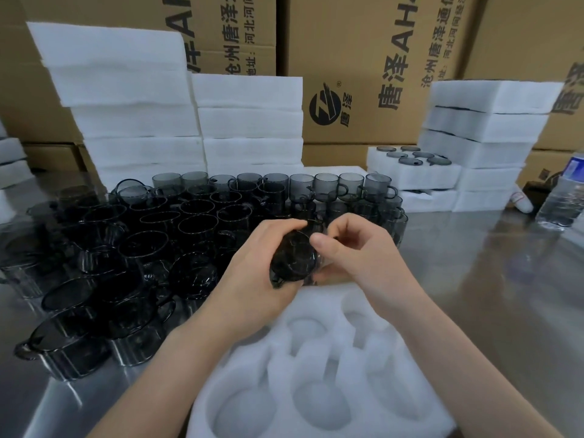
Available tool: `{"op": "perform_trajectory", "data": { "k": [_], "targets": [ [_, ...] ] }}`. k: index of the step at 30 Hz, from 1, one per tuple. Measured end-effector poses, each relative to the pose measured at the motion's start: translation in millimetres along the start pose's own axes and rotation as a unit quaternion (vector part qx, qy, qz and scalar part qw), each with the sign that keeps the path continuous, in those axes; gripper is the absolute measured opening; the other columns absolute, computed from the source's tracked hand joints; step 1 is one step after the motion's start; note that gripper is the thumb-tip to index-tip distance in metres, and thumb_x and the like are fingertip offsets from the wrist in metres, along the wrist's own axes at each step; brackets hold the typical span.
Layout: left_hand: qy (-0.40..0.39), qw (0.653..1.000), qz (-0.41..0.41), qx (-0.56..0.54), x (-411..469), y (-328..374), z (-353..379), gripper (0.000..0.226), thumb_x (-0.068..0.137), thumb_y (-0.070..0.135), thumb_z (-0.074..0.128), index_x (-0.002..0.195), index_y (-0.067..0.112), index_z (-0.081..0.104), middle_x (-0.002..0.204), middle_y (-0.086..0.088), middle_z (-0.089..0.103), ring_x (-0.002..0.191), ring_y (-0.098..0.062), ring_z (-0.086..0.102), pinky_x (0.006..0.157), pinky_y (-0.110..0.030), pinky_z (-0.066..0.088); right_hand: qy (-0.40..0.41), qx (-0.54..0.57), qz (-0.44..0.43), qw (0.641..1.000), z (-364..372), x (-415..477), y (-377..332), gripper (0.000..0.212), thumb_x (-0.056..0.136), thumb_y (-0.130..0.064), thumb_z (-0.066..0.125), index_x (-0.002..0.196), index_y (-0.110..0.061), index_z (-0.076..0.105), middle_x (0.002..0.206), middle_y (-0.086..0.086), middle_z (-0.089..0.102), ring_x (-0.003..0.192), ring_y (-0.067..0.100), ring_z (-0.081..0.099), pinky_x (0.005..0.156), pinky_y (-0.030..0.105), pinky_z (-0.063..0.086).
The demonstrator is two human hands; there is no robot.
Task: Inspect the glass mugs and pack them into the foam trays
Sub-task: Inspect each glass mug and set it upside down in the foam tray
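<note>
Left of the fingers [278, 226], a crowd of dark glass mugs [151, 248] stands on the steel worktop [474, 295]. The left hand [252, 273] and right hand [357, 257] both curl their fingers round one tilted mug [294, 257], just above a foam tray [284, 358]. Well right of the fingers and farther back, a packed tray [395, 177] sits near a water bottle [562, 197].

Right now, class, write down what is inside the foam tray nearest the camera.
In the foam tray the visible pockets hold nothing. The left hand and right hand, both gripping a dark glass mug, cover its far edge.
</note>
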State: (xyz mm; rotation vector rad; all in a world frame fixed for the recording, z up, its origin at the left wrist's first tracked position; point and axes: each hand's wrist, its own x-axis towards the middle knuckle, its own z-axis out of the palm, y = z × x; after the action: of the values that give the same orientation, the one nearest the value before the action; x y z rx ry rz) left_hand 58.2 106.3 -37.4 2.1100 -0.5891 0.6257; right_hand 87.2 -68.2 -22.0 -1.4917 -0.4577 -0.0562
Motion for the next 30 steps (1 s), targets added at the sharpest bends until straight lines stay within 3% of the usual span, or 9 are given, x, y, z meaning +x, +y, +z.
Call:
{"op": "perform_trajectory", "data": {
  "k": [4, 6, 13, 18, 23, 26, 30],
  "targets": [
    [0.008, 1.0, -0.016, 0.001, -1, 1, -1, 0.071, 0.065, 0.007, 0.086, 0.122, 0.034, 0.052, 0.118, 0.016, 0.056, 0.109, 0.008, 0.051, 0.09, -0.003, 0.034, -0.021, -0.106, -0.055, 0.993, 5, -1, 0, 0.026, 0.083, -0.013, 0.072, 0.059, -0.017, 0.063, 0.078, 0.019, 0.052, 0.061, 0.001, 0.056, 0.055, 0.012, 0.049],
    [0.023, 1.0, -0.012, -0.01, -2, 1, -1, 0.067, 0.065, 0.007, 0.087, 0.12, 0.03, 0.057, 0.114, 0.016, 0.058, 0.108, 0.003, 0.054, 0.09, -0.007, 0.037, -0.039, -0.129, -0.071, 0.988, 6, -2, -3, 0.03, 0.086, -0.011, 0.069, 0.058, -0.019, 0.064, 0.08, 0.015, 0.049, 0.061, -0.004, 0.053, 0.055, 0.006, 0.045],
    [0.026, 0.992, -0.038, -0.121, -3, 4, -6, 0.062, 0.064, 0.011, 0.081, 0.121, 0.023, 0.06, 0.114, 0.007, 0.063, 0.11, -0.018, 0.061, 0.097, -0.04, 0.05, -0.09, -0.078, -0.045, 0.992, 2, -4, -7, 0.037, 0.098, -0.01, 0.055, 0.064, -0.015, 0.069, 0.074, -0.007, 0.057, 0.061, 0.012, 0.061, 0.063, 0.019, 0.05],
    [-0.016, 0.966, -0.065, -0.25, -2, 0, -14, 0.062, 0.063, 0.005, 0.082, 0.119, 0.012, 0.057, 0.113, -0.004, 0.066, 0.107, -0.015, 0.064, 0.092, -0.029, 0.052, -0.162, 0.036, -0.011, 0.986, -3, -3, -5, 0.024, 0.09, -0.02, 0.056, 0.078, -0.017, 0.076, 0.075, -0.006, 0.058, 0.061, 0.017, 0.056, 0.065, 0.028, 0.053],
    [-0.045, 0.939, -0.096, -0.328, -1, -1, -18, 0.064, 0.062, 0.02, 0.079, 0.122, 0.011, 0.059, 0.115, -0.004, 0.067, 0.107, -0.018, 0.063, 0.083, -0.03, 0.053, -0.23, 0.096, -0.005, 0.969, -11, 0, -4, 0.016, 0.085, -0.025, 0.067, 0.093, -0.016, 0.077, 0.063, -0.001, 0.053, 0.053, 0.016, 0.054, 0.057, 0.026, 0.05],
    [-0.053, 0.922, -0.116, -0.366, -1, -3, -19, 0.064, 0.063, 0.02, 0.076, 0.124, 0.01, 0.06, 0.115, -0.003, 0.067, 0.106, -0.019, 0.063, 0.076, -0.028, 0.054, -0.224, 0.075, -0.024, 0.971, -12, 0, -2, 0.019, 0.084, -0.028, 0.065, 0.094, -0.019, 0.077, 0.059, -0.002, 0.05, 0.048, 0.013, 0.047, 0.05, 0.024, 0.046],
    [-0.066, 0.91, -0.137, -0.387, -1, -1, -16, 0.064, 0.068, 0.022, 0.074, 0.129, 0.011, 0.058, 0.122, -0.008, 0.065, 0.108, -0.024, 0.062, 0.08, -0.032, 0.053, -0.167, 0.041, -0.038, 0.984, -10, 1, 1, 0.028, 0.078, -0.05, 0.072, 0.082, -0.023, 0.076, 0.048, -0.003, 0.044, 0.042, 0.011, 0.04, 0.045, 0.023, 0.041]
  ]
}}
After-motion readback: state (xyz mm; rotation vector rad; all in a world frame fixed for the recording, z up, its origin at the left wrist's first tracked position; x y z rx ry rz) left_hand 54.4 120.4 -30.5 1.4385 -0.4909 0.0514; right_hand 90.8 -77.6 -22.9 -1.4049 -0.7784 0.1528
